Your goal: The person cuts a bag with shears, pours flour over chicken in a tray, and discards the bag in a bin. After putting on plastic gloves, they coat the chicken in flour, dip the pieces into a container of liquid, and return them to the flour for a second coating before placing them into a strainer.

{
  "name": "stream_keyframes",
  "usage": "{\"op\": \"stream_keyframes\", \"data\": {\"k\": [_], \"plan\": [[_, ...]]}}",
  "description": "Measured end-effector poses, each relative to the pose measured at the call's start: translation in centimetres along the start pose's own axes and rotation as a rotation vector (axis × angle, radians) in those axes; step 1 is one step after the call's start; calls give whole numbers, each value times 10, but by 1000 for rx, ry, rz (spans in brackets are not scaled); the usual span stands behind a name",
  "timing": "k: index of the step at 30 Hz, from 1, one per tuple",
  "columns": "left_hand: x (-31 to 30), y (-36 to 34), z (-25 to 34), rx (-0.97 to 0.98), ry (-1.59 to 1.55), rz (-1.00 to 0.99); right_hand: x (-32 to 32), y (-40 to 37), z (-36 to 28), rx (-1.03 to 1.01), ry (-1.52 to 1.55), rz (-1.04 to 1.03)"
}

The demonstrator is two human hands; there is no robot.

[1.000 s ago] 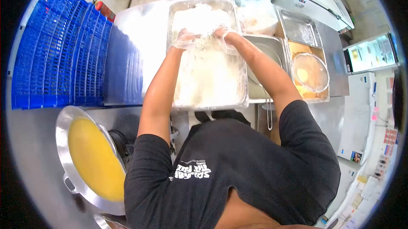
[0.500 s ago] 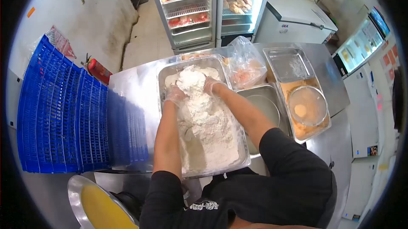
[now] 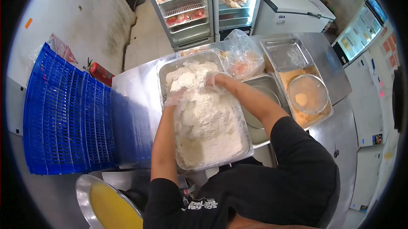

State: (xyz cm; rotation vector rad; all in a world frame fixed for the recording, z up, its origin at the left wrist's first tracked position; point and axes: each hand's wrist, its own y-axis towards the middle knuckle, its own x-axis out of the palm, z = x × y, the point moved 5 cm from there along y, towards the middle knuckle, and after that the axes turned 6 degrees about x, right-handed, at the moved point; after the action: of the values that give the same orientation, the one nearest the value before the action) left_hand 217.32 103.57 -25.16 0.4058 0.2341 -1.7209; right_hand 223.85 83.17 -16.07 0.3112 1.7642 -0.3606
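Observation:
A large rectangular metal pan [image 3: 248, 149] holds a deep heap of white flour [image 3: 208, 114]. My left hand [image 3: 175, 97], in a clear plastic glove, is at the left side of the heap. Across from it, my right hand [image 3: 213, 81], gloved the same way, touches the flour near the pan's right wall. Flour and blur hide the fingers of both hands, so their closure does not show. Loose flour lies between the hands, and whether anything is buried in it cannot be seen.
Blue plastic crates [image 3: 70, 114] stand left of the pan. A metal bowl of yellow liquid [image 3: 112, 205] is at the lower left. To the right are a clear bag [image 3: 244, 59], a pan of liquid [image 3: 259, 133], and a tray with orange-brown powder [image 3: 293, 76] holding a round sieve-like container [image 3: 308, 94].
Both hands have shifted slightly toward me, and the peak of flour between them has dropped and spread. More flour covers the near middle of the pan. The view has tilted slightly.

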Motion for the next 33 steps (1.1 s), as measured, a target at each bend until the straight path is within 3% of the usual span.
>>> {"op": "stream_keyframes", "data": {"k": [1,3,4,6,11,14,15,17,19,22,24,26,28,30,31,33], "plan": [[2,-7,37,147,161,-47,-7,-6,-5,-61,39,121],[9,1,29,-147,416,-47,-25,-19,-15,-187,109,357],[11,4,22,-295,541,-46,-24,-13,-19,-87,1,132],[12,7,17,-375,512,-79,-17,-5,-24,120,-204,-323],[14,-12,29,-60,-283,-252,40,5,-3,418,425,-272],[18,-41,91,239,-945,-338,87,1,17,701,1033,-278],[21,-48,112,86,-932,-319,113,6,26,774,1224,-268],[22,-59,149,-213,-889,-277,72,-16,15,758,1119,-291],[18,-43,116,-155,-357,-159,33,-27,10,687,988,-274],[20,-21,144,-407,-449,135,-14,-31,9,575,812,-196],[19,-32,214,-542,-754,357,-33,-28,9,522,708,-125],[6,-25,157,-432,-526,226,-46,-30,6,480,611,-92],[-4,-35,87,-153,157,-28,-49,-38,-9,414,537,-160],[15,-63,67,218,824,-165,-51,-57,-34,342,473,-291],[26,-68,94,313,1022,-197,-52,-67,-48,324,440,-348],[38,-66,83,-190,764,-308,-42,-77,-70,321,326,-431]]}}
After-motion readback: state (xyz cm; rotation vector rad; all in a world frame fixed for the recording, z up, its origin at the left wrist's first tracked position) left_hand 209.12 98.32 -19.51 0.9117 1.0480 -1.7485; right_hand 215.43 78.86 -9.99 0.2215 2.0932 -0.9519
